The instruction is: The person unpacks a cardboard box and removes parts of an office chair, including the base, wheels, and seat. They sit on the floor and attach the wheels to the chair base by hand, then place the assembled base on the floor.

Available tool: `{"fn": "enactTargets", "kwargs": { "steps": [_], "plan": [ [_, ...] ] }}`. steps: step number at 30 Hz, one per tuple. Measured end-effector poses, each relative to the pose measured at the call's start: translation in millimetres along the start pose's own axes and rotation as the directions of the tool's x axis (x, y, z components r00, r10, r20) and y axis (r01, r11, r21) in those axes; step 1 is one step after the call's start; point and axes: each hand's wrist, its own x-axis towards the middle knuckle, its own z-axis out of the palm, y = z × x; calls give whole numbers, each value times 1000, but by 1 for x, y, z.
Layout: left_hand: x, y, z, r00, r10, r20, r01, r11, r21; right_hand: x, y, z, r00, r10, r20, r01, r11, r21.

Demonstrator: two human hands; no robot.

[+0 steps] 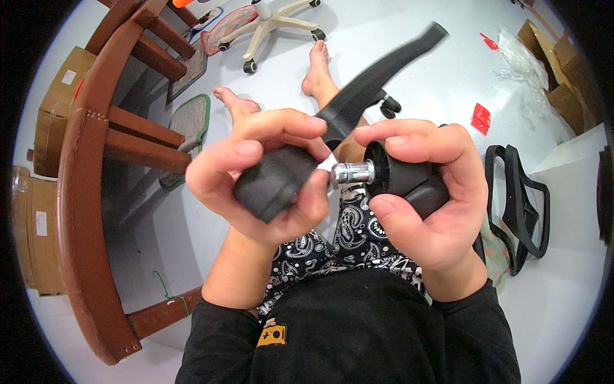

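Note:
In front of my chest, my right hand (441,185) is closed round a black caster wheel (409,176). Its shiny metal stem (353,171) points left. My left hand (256,166) grips a black, blunt-ended piece (276,181), which looks like the end of a chair base leg. The stem's tip is close to that piece; whether it touches or enters it, I cannot tell. Behind my hands, a black chair base leg (384,77) slants up to the right, over my legs. Another black caster (389,105) shows beside it.
A brown wooden frame (86,192) stands at the left, with cardboard boxes (41,224) beyond it. A pale wheeled chair base (275,29) is at the far side. Black frame parts (521,198), clear plastic wrap (524,61) and an open carton (563,70) lie on the right.

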Motion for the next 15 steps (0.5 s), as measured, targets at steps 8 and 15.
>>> {"fn": "enactTargets", "kwargs": {
  "steps": [8, 15],
  "plan": [
    [3, -15, -5, 992, 107, 64, -107, 994, -4, 5, 10, 9, 967, -252, 42, 255, 937, -239],
    [1, -12, -13, 994, 90, 58, -93, 995, 48, 15, 11, 20, 954, -297, 45, 300, 935, -188]
  ]
}}
